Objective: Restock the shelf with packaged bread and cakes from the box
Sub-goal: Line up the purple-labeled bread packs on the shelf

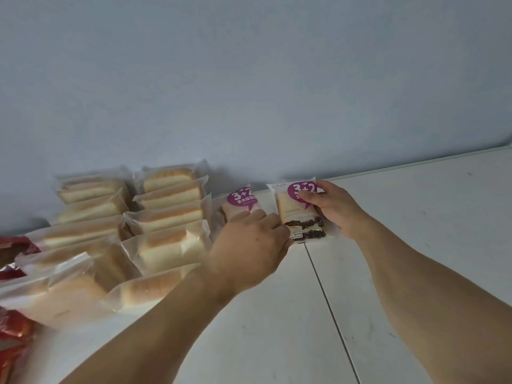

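A clear packet of sandwich bread with a purple "3+2" label [297,209] stands upright on the white shelf [388,245] near the back wall. My right hand [336,209] grips its right side, thumb across the label. My left hand [249,248] pinches the packet's lower left edge. A second packet with the same purple label [241,202] stands just left of it, partly hidden behind my left hand. The box is not in view.
Two rows of frosted packets of pale sliced cake [171,217] fill the shelf's left part, running from the wall to the front. Red packets [13,333] lie at the far left edge. A seam [329,309] runs across the shelf. The blue-grey wall [249,92] closes the back.
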